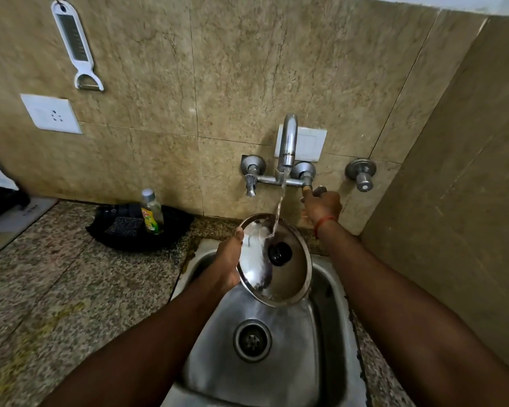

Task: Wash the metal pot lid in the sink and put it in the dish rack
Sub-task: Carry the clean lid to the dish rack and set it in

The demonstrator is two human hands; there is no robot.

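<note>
Over the steel sink (279, 362), left hand (228, 259) tilts lid (288, 277) underwater.

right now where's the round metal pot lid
In the head view, centre: the round metal pot lid is tilted over the steel sink, held by the left hand.

One metal pot lid (288, 268) with one black knob (279, 254) at its middle, and one steel sink (326, 289) with one drain (252, 340). Two hands — the left hand (228, 264) and the right hand (322, 205). One spout (288, 142), one stream of water (279, 204), and three valve handles on the far wall (the right hand covers most of one): the left handle (251, 185), the covered handle (318, 190), the far-right valve (362, 173). One soap bottle (152, 211), one scrub pad (124, 227), one black tray (174, 224) — all left of the sink. One peeler (77, 48). Two white wall plates: a socket (51, 113) and a switch plate (309, 143).
</note>
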